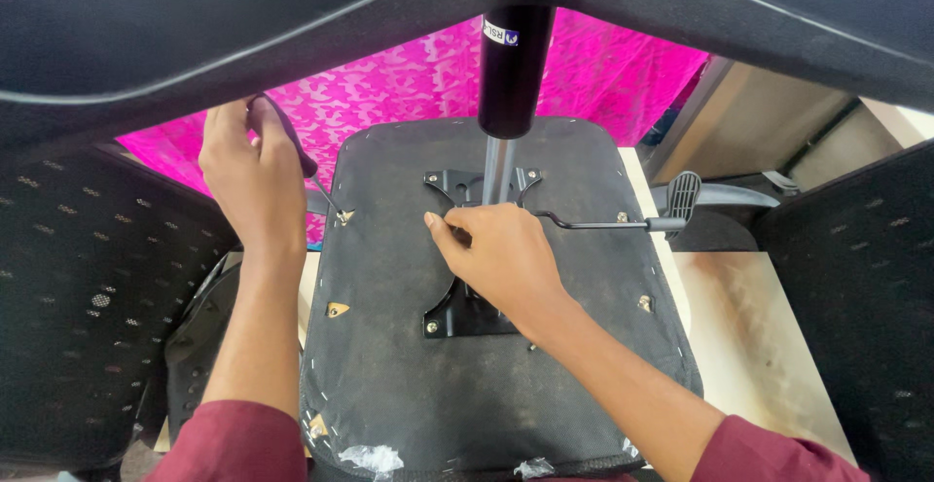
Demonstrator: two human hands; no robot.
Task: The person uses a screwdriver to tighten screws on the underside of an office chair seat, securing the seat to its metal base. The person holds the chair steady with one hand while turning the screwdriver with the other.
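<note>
Head view shows my right hand [501, 253] resting closed on the black stamped-steel mechanism plate [457, 315] bolted to the upturned seat, fingers curled near the base of the chrome gas-lift column [494, 169]; whether a fastener or small tool sits inside the curl I cannot tell. My left hand [248, 176] is wrapped shut around the dark curved handle of a hand tool [287, 132], whose thin shank [326, 195] runs down to a bright screw point [343, 217] at the seat's left edge. The black fabric-covered seat underside [389, 375] lies face-up in front of me, centred in the frame, on a pale wooden tabletop [759, 336]. A thin black bent-wire adjustment lever [593, 223] extends rightward from the plate to a grey ribbed paddle [683, 195]. Judged from this layout, the step in hand is work on the left-side fastener while the plate is steadied. The next move calls for keeping the shank square to the screw and holding firm downward pressure on the plate so the seat does not rotate. Black mesh chair backs [68, 287] stand at either side, with a pink patterned cloth [409, 83] behind and a black star base [681, 5] overhead.
</note>
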